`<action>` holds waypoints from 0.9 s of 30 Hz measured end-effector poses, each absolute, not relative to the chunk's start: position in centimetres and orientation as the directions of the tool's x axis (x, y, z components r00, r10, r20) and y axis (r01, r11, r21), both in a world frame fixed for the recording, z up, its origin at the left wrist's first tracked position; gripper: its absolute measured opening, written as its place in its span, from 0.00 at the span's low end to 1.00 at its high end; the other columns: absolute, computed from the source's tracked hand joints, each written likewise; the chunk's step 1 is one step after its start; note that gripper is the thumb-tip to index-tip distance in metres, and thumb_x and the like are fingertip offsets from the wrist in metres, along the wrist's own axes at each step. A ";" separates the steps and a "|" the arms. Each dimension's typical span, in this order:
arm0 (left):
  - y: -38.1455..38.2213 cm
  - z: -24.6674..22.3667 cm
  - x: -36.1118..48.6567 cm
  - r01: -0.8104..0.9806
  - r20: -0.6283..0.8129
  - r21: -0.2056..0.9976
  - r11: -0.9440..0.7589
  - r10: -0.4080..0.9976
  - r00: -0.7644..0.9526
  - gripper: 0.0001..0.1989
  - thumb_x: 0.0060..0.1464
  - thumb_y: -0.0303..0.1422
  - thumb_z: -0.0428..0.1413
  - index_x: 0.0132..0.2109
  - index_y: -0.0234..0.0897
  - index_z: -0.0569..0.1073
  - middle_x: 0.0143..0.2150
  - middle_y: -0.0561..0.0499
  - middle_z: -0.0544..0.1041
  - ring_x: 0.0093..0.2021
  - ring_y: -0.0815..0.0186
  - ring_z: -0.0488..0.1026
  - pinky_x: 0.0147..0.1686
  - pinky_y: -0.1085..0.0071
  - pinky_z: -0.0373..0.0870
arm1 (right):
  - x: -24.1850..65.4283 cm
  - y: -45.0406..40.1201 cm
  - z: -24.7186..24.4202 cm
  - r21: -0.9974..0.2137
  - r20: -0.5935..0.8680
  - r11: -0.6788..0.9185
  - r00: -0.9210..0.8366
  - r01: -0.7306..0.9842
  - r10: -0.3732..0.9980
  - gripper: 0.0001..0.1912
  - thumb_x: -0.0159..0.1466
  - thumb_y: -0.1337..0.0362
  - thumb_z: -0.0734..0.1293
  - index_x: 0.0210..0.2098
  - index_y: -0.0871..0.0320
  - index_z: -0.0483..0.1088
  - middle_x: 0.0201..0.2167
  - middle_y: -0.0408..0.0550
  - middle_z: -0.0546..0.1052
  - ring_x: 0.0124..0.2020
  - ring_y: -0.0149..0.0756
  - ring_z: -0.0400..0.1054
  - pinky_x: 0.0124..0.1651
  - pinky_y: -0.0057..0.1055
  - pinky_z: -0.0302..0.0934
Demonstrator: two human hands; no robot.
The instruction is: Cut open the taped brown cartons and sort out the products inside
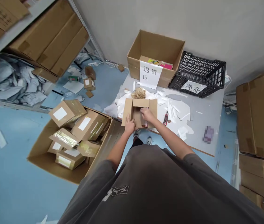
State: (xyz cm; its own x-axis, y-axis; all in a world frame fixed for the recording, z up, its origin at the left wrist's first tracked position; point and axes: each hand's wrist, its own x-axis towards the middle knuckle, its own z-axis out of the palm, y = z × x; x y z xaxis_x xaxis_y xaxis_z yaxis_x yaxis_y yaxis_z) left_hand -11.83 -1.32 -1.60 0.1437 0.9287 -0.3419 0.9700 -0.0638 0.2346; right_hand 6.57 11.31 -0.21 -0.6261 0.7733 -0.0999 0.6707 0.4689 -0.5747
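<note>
An opened cardboard box (128,109) stands at the table's near edge with its flaps spread. My left hand (130,125) rests on the box's left side near the front, fingers apart. Over the box's opening, toward its right side, is my right hand (147,114), its fingers bent together; what they hold, if anything, is too small to make out. A narrow reddish item (146,123) shows inside the box below that hand. Crumpled brown paper (139,93) lies just behind the box. A red and black cutter (165,118) lies to the right.
Behind stand a large labelled carton (134,69) and a black plastic crate (201,70). White paper scraps (169,102) litter the grey table (199,115). A big carton (40,140) of taped parcels sits left; shelves and stacked boxes (254,118) flank the space.
</note>
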 end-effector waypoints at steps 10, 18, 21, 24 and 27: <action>-1.8 -2.9 -12.0 0.956 -0.264 0.276 -0.095 0.949 0.170 0.12 0.53 0.42 0.73 0.41 0.39 0.89 0.63 0.37 0.80 0.83 0.29 0.34 0.78 0.27 0.34 | 5.8 15.3 0.0 -0.334 -0.075 0.590 -0.645 0.734 0.760 0.46 0.62 0.78 0.64 0.80 0.66 0.57 0.80 0.63 0.58 0.85 0.57 0.31 0.81 0.65 0.29; -2.0 -3.5 -12.3 0.940 -0.259 0.329 -0.088 0.949 0.180 0.11 0.55 0.41 0.72 0.38 0.38 0.87 0.63 0.38 0.80 0.83 0.28 0.32 0.79 0.29 0.33 | 4.6 21.9 -2.3 -0.437 0.071 0.544 -0.576 0.716 0.814 0.33 0.65 0.78 0.61 0.69 0.66 0.70 0.71 0.61 0.72 0.84 0.50 0.37 0.82 0.58 0.36; -2.0 -3.4 -12.4 0.938 -0.268 0.336 -0.083 0.947 0.180 0.11 0.56 0.41 0.71 0.39 0.38 0.87 0.60 0.37 0.81 0.84 0.29 0.33 0.78 0.29 0.33 | 4.1 23.1 -3.0 -0.430 -0.030 0.501 -0.567 0.751 0.823 0.36 0.64 0.76 0.63 0.72 0.68 0.67 0.72 0.65 0.71 0.82 0.55 0.45 0.81 0.59 0.44; -2.0 -3.3 -12.4 0.937 -0.277 0.340 -0.078 0.944 0.179 0.08 0.57 0.39 0.70 0.39 0.39 0.87 0.59 0.38 0.82 0.84 0.32 0.36 0.79 0.30 0.33 | 3.5 23.8 -3.1 -0.398 -0.217 0.515 -0.623 0.759 0.751 0.40 0.62 0.75 0.65 0.74 0.70 0.64 0.75 0.68 0.67 0.78 0.58 0.55 0.78 0.59 0.51; -1.9 -3.1 -12.5 0.940 -0.282 0.333 -0.075 0.943 0.176 0.07 0.57 0.38 0.69 0.39 0.40 0.86 0.59 0.37 0.82 0.84 0.35 0.39 0.79 0.31 0.33 | 3.4 23.9 -2.2 -0.358 -0.361 0.499 -0.610 0.789 0.705 0.43 0.64 0.73 0.66 0.78 0.66 0.59 0.78 0.66 0.61 0.78 0.60 0.55 0.77 0.60 0.52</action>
State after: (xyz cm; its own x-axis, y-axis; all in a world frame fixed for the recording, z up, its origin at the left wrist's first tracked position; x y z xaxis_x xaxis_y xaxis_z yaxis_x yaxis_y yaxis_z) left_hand -12.46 -1.90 -3.11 0.1758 0.9431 -0.2823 0.9398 -0.0754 0.3334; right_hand 3.42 23.89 -2.19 -0.6102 0.7051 -0.3611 0.7890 0.4994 -0.3579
